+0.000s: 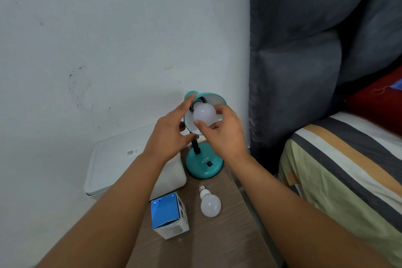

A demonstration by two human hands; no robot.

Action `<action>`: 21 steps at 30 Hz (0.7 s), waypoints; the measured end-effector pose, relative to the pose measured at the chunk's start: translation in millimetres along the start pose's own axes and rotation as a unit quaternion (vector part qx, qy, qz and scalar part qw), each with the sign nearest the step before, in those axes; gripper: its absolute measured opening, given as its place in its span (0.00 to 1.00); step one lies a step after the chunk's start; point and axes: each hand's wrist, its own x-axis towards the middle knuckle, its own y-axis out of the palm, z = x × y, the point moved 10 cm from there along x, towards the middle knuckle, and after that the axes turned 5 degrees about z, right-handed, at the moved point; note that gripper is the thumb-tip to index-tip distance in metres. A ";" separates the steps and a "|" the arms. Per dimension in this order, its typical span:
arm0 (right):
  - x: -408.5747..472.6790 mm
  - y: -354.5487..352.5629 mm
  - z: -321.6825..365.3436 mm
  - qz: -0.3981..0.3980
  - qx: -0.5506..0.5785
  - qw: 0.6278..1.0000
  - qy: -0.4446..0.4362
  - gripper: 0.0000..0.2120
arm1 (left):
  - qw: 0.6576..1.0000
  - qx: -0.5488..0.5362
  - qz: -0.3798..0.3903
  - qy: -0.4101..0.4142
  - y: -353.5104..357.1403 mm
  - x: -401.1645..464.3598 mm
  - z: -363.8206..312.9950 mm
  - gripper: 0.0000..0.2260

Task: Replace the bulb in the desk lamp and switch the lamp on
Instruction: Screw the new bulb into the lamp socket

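A frosted white globe bulb (204,114) is pinched between the thumb and fingertips of the right hand (221,131), the digits closed around its rounded face so that it can be turned on its axis; its neck sits at the dark socket inside the teal metal lampshade (214,99), though how far the thread is engaged cannot be told. Just to the left of that grip, the shade's rim and back are cupped by the left hand (170,131) — fingers wrapped on the shade, thumb underneath — evidently to keep the tilted head from swinging while the bulb is twisted. The shade is angled up toward the wearer, which leaves the socket open to view and reach.

Directly below the grip, the lamp's short black neck runs down to a round teal base (204,164), where a small black rocker switch (209,163) faces the wearer, untouched. Nearer the wearer, a second white screw-cap bulb (210,203) lies on its side on the grey wood-grain tabletop (217,246), well apart from the lamp, parked beside a blue-and-white cardboard bulb box (169,216) — which of the two bulbs is the replacement cannot be settled from this view. The switching-on is judged not yet done; the held bulb is unlit.
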 end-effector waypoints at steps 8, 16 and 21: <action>-5.9 5.2 13.3 0.027 0.004 0.998 -0.059 0.32 | 1.000 -0.005 0.000 0.000 0.4 -0.1 -0.1 0.42; -5.6 6.0 5.4 0.022 0.015 1.000 -0.015 0.37 | 1.000 0.008 0.003 0.002 0.4 0.6 1.6 0.43; -6.5 9.1 1.7 0.025 -0.018 0.999 -0.027 0.29 | 1.000 0.009 0.003 0.002 1.0 0.5 4.0 0.44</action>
